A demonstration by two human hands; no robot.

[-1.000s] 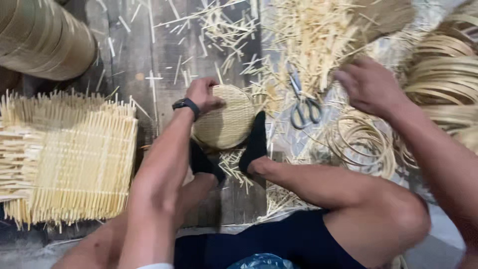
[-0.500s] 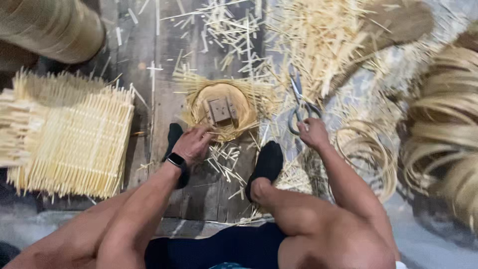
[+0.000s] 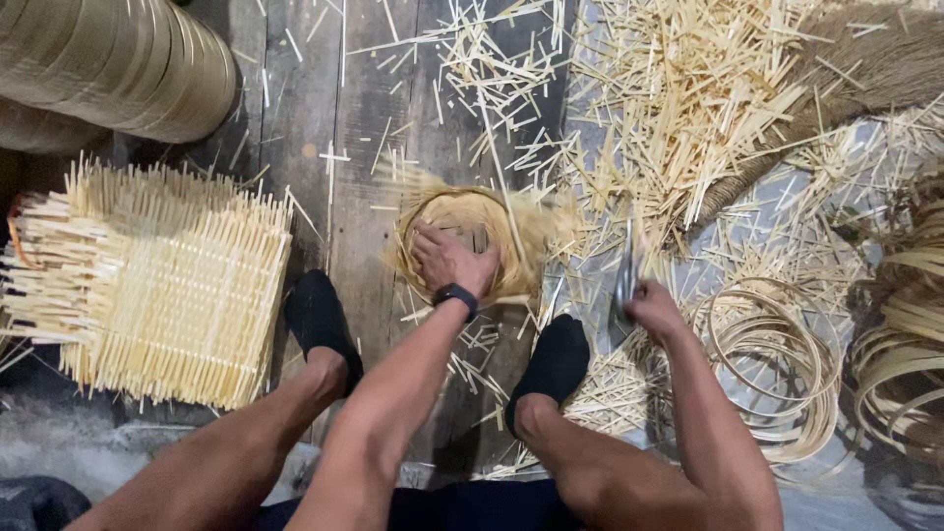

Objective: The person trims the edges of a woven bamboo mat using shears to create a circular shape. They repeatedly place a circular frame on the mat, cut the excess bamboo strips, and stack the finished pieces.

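Observation:
A small round woven bamboo basket (image 3: 519, 232) with loose strip ends sticking out sits on the wooden floor between my feet. My left hand (image 3: 447, 258), with a black watch at the wrist, presses down inside it, fingers curled on its inner part. To the right of the basket, my right hand (image 3: 656, 307) is closed around a pair of metal scissors (image 3: 626, 278), which are blurred and lifted just off the floor.
My feet in black socks (image 3: 320, 317) (image 3: 557, 360) flank the basket. A stack of square woven mats (image 3: 167, 285) lies left, stacked round rims (image 3: 118, 59) top left. Bamboo offcuts (image 3: 678, 118), a broom (image 3: 855, 69) and coiled bamboo hoops (image 3: 777, 364) fill the right.
The basket was turned over from dome side up, and my left hand moved onto its inner part. My right hand came in from the far right and picked up the scissors.

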